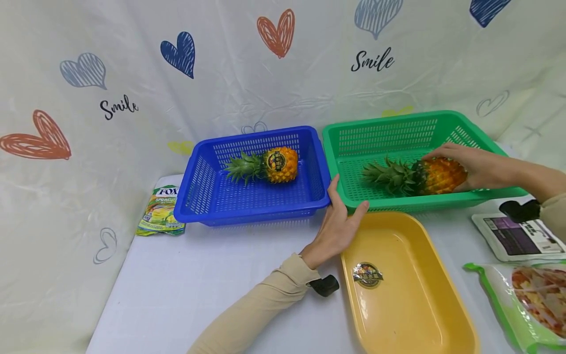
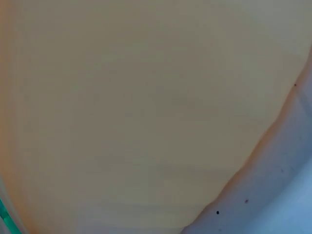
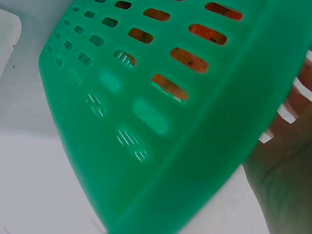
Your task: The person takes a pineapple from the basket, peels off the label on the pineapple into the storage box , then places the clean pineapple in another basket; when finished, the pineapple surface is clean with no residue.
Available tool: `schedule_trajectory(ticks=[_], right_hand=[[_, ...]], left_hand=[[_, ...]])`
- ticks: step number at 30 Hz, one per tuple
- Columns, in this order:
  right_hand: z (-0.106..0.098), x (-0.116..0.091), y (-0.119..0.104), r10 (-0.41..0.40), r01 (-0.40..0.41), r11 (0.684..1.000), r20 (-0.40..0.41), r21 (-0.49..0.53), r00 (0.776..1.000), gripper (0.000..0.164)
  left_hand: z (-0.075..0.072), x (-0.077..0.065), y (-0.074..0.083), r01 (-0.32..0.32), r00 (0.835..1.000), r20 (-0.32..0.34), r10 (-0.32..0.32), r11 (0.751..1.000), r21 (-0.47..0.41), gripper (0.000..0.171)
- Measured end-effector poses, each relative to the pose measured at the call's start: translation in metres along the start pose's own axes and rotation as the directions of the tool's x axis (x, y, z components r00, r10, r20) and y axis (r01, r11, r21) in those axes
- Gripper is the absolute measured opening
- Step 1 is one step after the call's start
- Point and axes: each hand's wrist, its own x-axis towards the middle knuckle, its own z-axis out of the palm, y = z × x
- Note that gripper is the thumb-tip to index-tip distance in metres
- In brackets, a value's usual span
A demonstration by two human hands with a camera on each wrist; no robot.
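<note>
A pineapple (image 1: 443,177) with a leafy crown lies in the green basket (image 1: 380,200), its crown to the left. My right hand (image 1: 477,166) reaches over the basket's right side and grips the fruit's body. In the right wrist view, the basket's slotted wall (image 3: 165,131) covers most of the fruit, and part of the hand (image 3: 282,175) shows at the right. My left hand (image 1: 333,231), fingers extended, touches the near rims where the green basket meets the blue basket (image 1: 252,215). Another pineapple (image 1: 281,164), bearing a round label, lies in the blue basket. The left wrist view is mostly a blurred, close surface.
A yellow tray (image 1: 407,290) sits in front of the green basket. At the right lie a purple-and-white flat pack (image 1: 515,236) and a green-edged food bag (image 1: 530,300). A FOX'S packet (image 1: 163,209) is left of the blue basket. A patterned curtain (image 1: 221,64) hangs behind.
</note>
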Motion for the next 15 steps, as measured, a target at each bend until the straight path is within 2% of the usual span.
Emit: schedule_trajectory(ticks=[8, 15], right_hand=[[-0.0014, -0.0003, -0.0015, 0.005, -0.005, 1.000, 0.014, 0.004, 1.000, 0.090], [-0.0067, -0.0012, -0.0023, 0.038, -0.042, 0.998, 0.083, 0.039, 0.996, 0.089]], left_hand=[[-0.0012, -0.0015, 0.0001, 0.003, 1.000, -0.004, -0.003, 1.000, 0.014, 0.084], [-0.0014, -0.0003, 0.0009, 0.008, 1.000, -0.012, -0.008, 1.000, 0.023, 0.083]])
